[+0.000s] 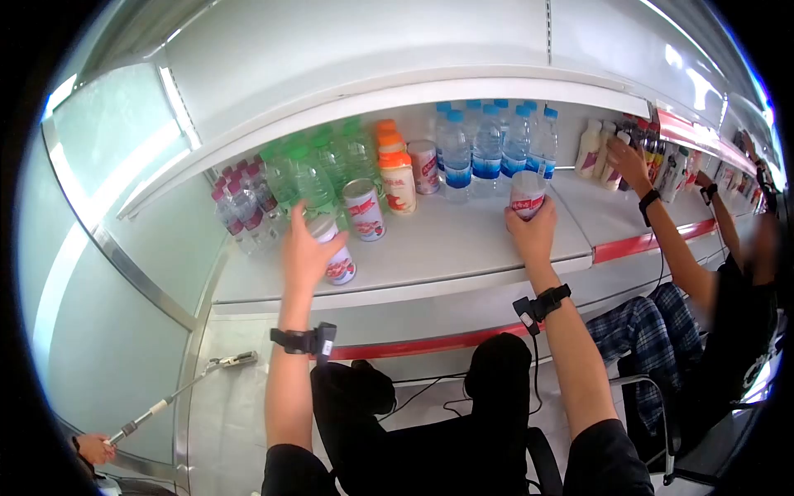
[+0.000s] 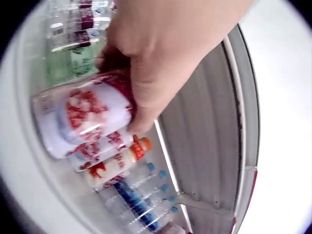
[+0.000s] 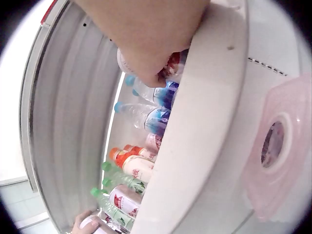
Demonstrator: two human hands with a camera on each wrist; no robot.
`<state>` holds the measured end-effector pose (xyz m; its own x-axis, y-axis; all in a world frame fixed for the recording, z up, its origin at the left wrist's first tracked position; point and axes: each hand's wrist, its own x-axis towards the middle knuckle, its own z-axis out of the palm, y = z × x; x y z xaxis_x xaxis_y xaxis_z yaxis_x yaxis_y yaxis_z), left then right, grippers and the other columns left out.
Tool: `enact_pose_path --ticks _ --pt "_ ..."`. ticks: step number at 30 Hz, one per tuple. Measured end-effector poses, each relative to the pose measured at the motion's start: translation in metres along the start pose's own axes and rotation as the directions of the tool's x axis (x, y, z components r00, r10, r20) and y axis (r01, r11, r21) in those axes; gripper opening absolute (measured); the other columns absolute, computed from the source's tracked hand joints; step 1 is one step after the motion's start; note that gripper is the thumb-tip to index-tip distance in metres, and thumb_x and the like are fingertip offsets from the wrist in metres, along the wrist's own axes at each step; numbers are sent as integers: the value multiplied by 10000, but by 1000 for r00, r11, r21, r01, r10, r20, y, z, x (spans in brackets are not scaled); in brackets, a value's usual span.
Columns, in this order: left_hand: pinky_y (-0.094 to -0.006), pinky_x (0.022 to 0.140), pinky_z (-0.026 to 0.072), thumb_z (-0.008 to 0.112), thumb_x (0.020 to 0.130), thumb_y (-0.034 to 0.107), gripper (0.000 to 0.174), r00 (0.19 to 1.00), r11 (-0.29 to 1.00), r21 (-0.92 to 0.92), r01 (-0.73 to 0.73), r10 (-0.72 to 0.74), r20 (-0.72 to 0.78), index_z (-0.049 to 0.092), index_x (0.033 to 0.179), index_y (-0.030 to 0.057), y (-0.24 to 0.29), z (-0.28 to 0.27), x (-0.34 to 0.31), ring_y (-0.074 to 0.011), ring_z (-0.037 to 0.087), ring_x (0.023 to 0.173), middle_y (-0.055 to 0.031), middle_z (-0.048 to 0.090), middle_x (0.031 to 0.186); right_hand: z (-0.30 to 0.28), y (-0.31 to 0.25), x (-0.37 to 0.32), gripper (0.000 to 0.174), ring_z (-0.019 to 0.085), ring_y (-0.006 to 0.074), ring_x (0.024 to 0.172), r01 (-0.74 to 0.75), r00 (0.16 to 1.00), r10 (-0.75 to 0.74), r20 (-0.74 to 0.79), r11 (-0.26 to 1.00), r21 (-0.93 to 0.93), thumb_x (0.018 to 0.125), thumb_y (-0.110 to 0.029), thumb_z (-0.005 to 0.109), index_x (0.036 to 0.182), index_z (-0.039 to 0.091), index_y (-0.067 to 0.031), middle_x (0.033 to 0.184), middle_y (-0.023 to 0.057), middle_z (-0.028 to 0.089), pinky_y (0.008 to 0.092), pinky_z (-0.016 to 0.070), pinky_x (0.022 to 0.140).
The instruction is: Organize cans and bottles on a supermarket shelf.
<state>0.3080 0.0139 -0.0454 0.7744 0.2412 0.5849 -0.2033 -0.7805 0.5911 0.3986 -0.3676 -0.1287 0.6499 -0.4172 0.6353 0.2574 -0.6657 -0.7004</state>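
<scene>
My left hand [image 1: 304, 256] holds a white can [image 1: 340, 268] with red fruit pictures near the shelf's front edge. In the left wrist view, thumb and fingers lie about the top of this can [image 2: 85, 114]. Just behind it stands a similar can [image 1: 365, 211], upright. On the right, my right hand [image 1: 533, 231] grips another white-and-red can [image 1: 528, 192] in front of the blue-capped water bottles [image 1: 488, 145]. The right wrist view shows that can [image 3: 175, 66] partly hidden behind the hand.
Green bottles [image 1: 310, 169], purple-labelled bottles [image 1: 240, 202], orange-capped bottles [image 1: 399, 182] and a further can [image 1: 424, 165] stand along the shelf [image 1: 447, 248]. An upper shelf [image 1: 397, 95] overhangs them. At the right, another person's hand [image 1: 628, 161] reaches among bottles. A pole [image 1: 165, 403] is at lower left.
</scene>
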Motion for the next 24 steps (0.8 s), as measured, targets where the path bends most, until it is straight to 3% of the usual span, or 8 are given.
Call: enact_pose_path --ticks 1,3,8,11,15,20,22,24 --pt "-442 932 504 854 700 260 844 1000 1000 -13 1 -1 -4 418 1386 32 -15 16 -9 -424 613 1113 -270 594 1241 -1 0 0 718 479 421 1131 4 1000 -4 -18 999 34 738 -254 801 1280 437 46 1210 244 539 494 427 970" --pt "-440 934 502 858 722 263 904 932 960 -171 -224 159 -327 365 1444 29 -45 54 -33 -416 613 1116 -262 593 1254 -4 -2 0 725 479 416 1142 29 999 -26 -38 998 57 743 -266 806 1283 440 50 1217 252 531 490 417 980" --pt "-448 920 503 844 752 274 926 971 963 -268 35 -96 -219 323 1471 11 -35 47 -46 -415 605 1136 -254 577 1292 -9 -16 -6 711 545 422 1069 -51 999 50 -20 997 -65 733 -376 817 1222 510 39 1071 238 593 487 468 895" --pt "-460 919 501 826 781 302 920 955 978 -158 -138 90 -282 309 1481 6 -37 48 -40 -435 596 1137 -269 566 1307 -11 -34 -14 708 604 424 947 -61 993 81 90 976 -207 713 -429 827 1174 538 26 1028 236 620 488 498 813" --pt "-470 909 497 774 835 350 902 938 970 -149 -195 140 -316 285 1495 -20 -39 50 -40 -436 601 1105 -282 573 1274 1 -40 -33 644 631 417 933 44 970 -63 235 995 86 756 -415 815 1156 544 11 1045 240 622 459 516 773" --pt "-467 896 499 720 878 373 864 956 964 -190 -187 134 -259 280 1485 -58 -39 48 -42 -422 606 1084 -286 572 1264 22 -60 -46 708 648 334 853 190 956 -209 206 976 109 735 -322 862 1198 475 48 949 192 639 418 528 757" --pt "-466 895 498 715 881 371 859 955 962 -192 -192 138 -263 280 1484 -60 -38 48 -41 -419 608 1081 -286 571 1264 38 -60 -42 684 637 260 694 305 933 -325 157 942 137 722 -280 882 1136 455 56 847 152 637 371 533 631" --pt "-465 894 497 711 884 368 855 951 962 -176 -210 160 -263 280 1484 -62 -40 49 -42 -417 609 1078 -286 571 1264 31 -92 -42 651 618 237 621 89 948 -134 290 983 163 726 -274 883 1094 452 47 817 144 636 349 512 558"
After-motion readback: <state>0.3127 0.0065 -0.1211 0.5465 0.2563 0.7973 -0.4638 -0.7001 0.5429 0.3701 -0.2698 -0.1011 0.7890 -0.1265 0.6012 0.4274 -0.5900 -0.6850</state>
